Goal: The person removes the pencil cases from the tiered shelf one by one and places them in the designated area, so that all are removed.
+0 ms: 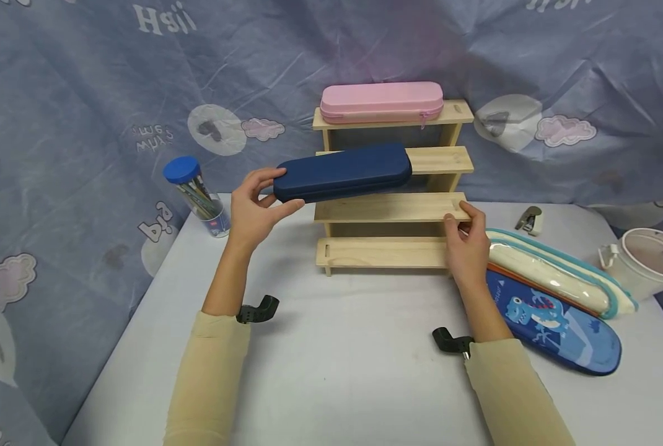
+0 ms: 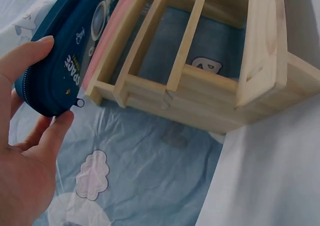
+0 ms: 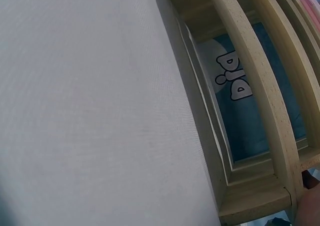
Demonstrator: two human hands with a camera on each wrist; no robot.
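Note:
My left hand (image 1: 249, 210) grips the left end of a dark blue zip pencil case (image 1: 342, 172), thumb below and fingers above. In the left wrist view the pencil case (image 2: 65, 50) shows the lettering SPACE and a zip pull near the thumb. It is held up, slightly tilted, in front of the middle shelves of a four-step wooden rack (image 1: 387, 208). My right hand (image 1: 468, 251) holds the right end of the rack's second shelf from the bottom. A pink pencil case (image 1: 381, 102) lies on the top shelf.
Right of the rack lie a blue dinosaur pencil case (image 1: 554, 322) and a clear, teal-edged pouch (image 1: 549, 272). A small stapler (image 1: 529, 220) and a white bucket (image 1: 644, 263) stand behind them. At the left back is a blue-lidded tub (image 1: 200, 201) of pencils. Printed cloth (image 1: 287, 68) hangs behind.

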